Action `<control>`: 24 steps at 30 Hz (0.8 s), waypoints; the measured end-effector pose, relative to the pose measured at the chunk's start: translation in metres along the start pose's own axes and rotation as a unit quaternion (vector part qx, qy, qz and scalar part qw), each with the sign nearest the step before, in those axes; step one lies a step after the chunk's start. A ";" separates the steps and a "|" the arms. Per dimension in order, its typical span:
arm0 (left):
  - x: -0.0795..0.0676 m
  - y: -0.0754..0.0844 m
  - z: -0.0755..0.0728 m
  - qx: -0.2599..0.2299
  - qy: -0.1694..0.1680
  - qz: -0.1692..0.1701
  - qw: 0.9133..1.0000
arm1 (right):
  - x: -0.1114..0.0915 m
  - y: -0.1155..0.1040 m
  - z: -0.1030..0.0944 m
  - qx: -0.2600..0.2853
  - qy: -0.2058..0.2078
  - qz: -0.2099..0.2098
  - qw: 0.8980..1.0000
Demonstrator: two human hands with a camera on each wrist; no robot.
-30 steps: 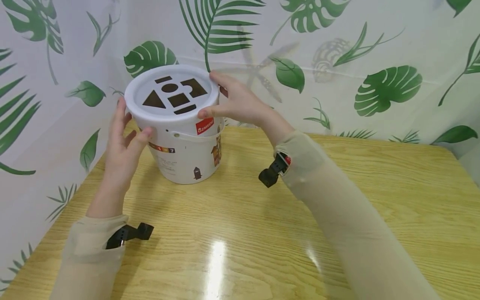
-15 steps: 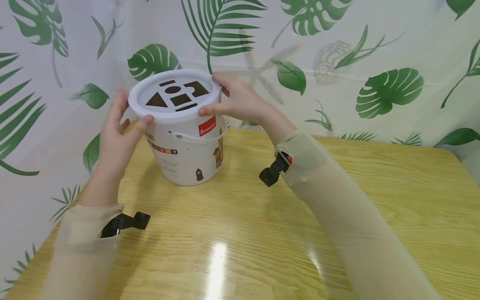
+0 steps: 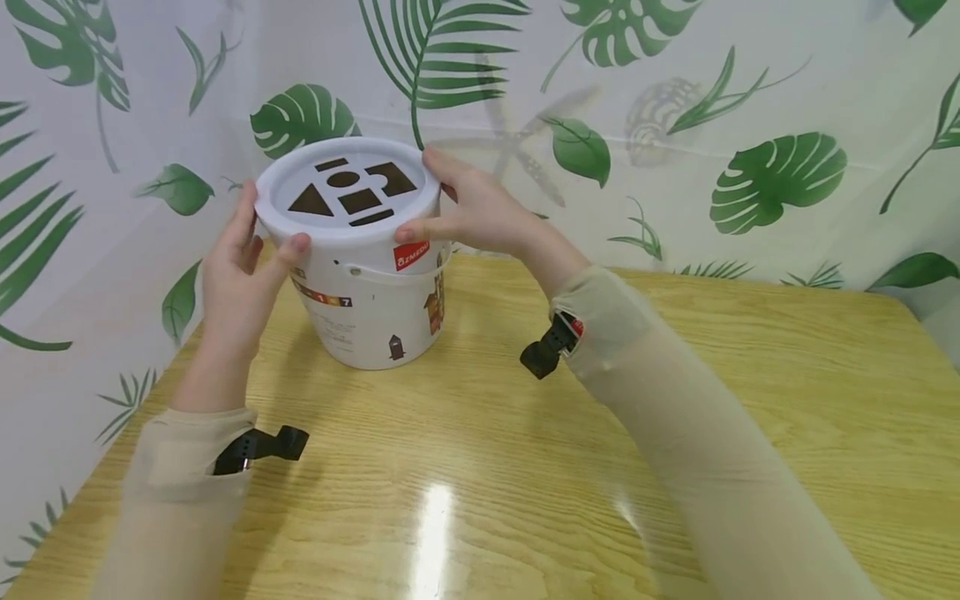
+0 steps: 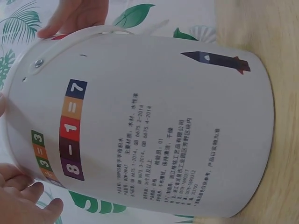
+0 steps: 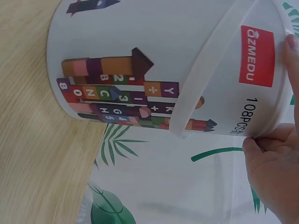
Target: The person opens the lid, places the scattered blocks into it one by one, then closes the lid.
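Observation:
A white plastic bucket (image 3: 375, 317) stands upright on the table, with a white lid (image 3: 283, 179) on top. Dark cutouts pierce the lid: a triangle, a circle, a square and other shapes. At the lid's left side my left hand (image 3: 242, 296) grips the rim, thumb in front and fingers round the far left edge. Opposite it, my right hand (image 3: 480, 208) holds the rim, its thumb at the front and forefinger toward the back. The bucket's white handle (image 5: 212, 65) hangs down against its wall below a red brand label (image 5: 257, 56).
The wooden table (image 3: 637, 417) stretches to the right and toward me. Behind and to the left, a white leaf-printed backdrop (image 3: 465, 25) rises close to the bucket. A black camera mount (image 3: 546, 350) sticks out from the right wrist.
My left hand has shifted up, its thumb going from the wall below the rim onto the rim. The lid's far edge sits slightly lower. The right hand has stayed nearly still.

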State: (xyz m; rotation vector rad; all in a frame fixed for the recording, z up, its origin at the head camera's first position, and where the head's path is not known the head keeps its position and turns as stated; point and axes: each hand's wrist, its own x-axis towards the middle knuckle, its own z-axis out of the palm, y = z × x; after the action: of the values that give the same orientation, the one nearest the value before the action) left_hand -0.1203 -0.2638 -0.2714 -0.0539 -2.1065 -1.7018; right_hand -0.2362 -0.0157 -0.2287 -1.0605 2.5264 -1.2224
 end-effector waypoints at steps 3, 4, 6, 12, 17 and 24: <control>-0.001 -0.002 0.002 -0.030 0.000 0.007 1.000 | -0.001 0.000 0.001 -0.021 0.003 0.010 1.000; -0.002 -0.002 0.003 -0.040 -0.001 0.010 0.999 | -0.001 0.001 0.001 -0.023 0.004 0.012 1.000; -0.003 -0.003 0.004 -0.048 0.000 0.014 0.999 | -0.002 0.002 0.003 -0.025 0.006 0.013 1.000; -0.007 0.002 0.006 -0.059 0.011 0.024 0.998 | -0.002 0.003 0.008 0.010 0.015 0.000 1.000; -0.008 0.000 0.007 -0.035 0.014 0.030 0.999 | -0.005 0.005 0.011 0.024 0.022 0.001 0.999; -0.003 -0.015 0.000 -0.061 -0.005 0.034 0.998 | -0.008 0.023 0.018 0.094 0.019 0.000 0.995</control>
State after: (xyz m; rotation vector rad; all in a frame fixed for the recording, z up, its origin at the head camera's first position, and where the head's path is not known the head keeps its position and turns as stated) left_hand -0.1214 -0.2671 -0.2861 -0.1682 -1.9831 -1.7911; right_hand -0.2354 -0.0115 -0.2589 -1.0011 2.3796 -1.4599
